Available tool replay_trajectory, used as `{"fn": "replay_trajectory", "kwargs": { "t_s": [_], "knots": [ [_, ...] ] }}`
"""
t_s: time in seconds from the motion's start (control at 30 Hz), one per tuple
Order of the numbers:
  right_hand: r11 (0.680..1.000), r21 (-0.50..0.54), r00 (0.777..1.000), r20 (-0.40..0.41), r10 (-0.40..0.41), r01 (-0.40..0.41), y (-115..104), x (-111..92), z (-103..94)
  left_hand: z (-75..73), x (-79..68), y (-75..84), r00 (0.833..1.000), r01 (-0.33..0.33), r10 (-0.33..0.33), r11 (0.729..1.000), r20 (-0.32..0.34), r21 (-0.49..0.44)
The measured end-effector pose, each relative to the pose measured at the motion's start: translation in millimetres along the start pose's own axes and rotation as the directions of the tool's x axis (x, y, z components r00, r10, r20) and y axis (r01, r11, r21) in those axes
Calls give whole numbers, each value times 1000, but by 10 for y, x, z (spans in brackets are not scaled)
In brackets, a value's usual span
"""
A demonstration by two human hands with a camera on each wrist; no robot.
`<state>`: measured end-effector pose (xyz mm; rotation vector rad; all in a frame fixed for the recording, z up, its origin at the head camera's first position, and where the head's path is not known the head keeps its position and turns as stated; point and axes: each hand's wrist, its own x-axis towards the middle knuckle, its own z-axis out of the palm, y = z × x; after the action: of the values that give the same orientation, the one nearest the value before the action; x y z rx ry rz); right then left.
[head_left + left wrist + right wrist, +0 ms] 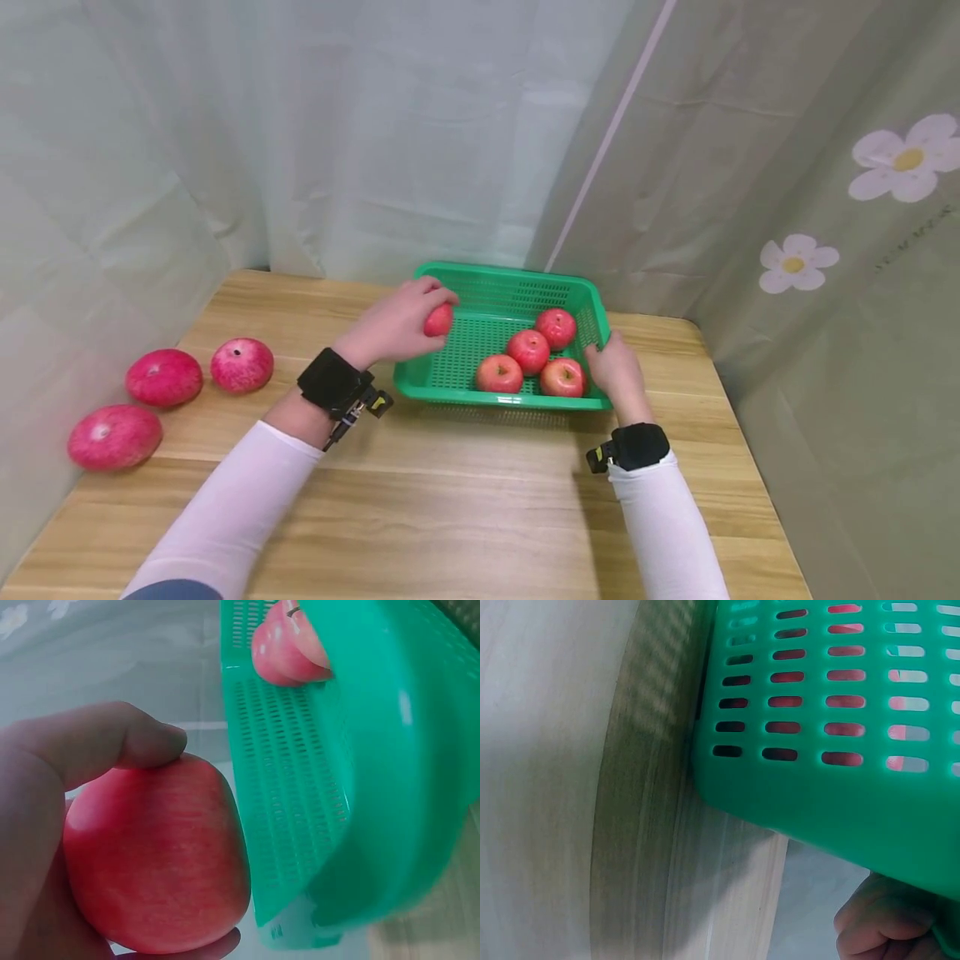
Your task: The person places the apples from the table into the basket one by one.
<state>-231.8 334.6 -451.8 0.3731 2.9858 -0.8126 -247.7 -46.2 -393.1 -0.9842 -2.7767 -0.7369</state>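
My left hand (401, 323) grips a red apple (159, 855) between thumb and fingers, over the left end of a green plastic basket (504, 401). Inside that basket several apples (528, 352) are grouped toward the right side, and its left part shows bare slotted floor. With curled fingers my right hand (618, 375) holds the basket's right rim. In the right wrist view, those fingers (885, 919) sit at the rim below the slotted wall, and red shows through the slots.
Three larger pink-red round fruits, one nearest the front (115, 437), lie on the left of the wooden table (450, 517). Grey curtains (420, 150) hang close behind the table and along both sides, with printed white flowers (798, 263) on the right one.
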Motion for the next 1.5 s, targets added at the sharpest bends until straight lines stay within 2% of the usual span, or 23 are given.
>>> {"fn": "replay_trajectory", "kwargs": {
  "t_s": [0.2, 0.43, 0.67, 0.97, 1.13, 1.27, 1.4, 1.5],
  "knots": [
    [1000, 2, 1000, -5, 6, -6, -9, -7, -6, 21, 144, 38, 997, 5, -7, 999, 73, 38],
    [1000, 3, 1000, -9, 22, -22, 7, -2, -9, 15, 351, 7, 987, 13, -22, 998, 160, 61],
    [1000, 4, 1000, -9, 23, -23, 11, 9, 14, 50, 564, 29, 976, -21, -19, 983, 216, 181],
    [999, 16, 1000, -11, 28, -28, 2, 28, 60, 211, 784, 117, 960, -74, 9, 973, 281, 219],
    [1000, -2, 999, -23, 31, -31, -28, 5, 58, 323, 891, 124, 949, -79, -4, 965, 314, 251],
    [999, -13, 999, -26, 29, -30, -36, -15, 51, 400, 969, 164, 933, -56, -47, 960, 357, 274],
    [999, -23, 999, -15, 34, -34, -30, -25, 55, 445, 1020, 232, 905, -11, -100, 966, 414, 257],
    [999, -28, 999, -19, 35, -36, -22, -30, 52, 470, 1049, 265, 881, -5, -127, 960, 455, 279]
  ]
}}
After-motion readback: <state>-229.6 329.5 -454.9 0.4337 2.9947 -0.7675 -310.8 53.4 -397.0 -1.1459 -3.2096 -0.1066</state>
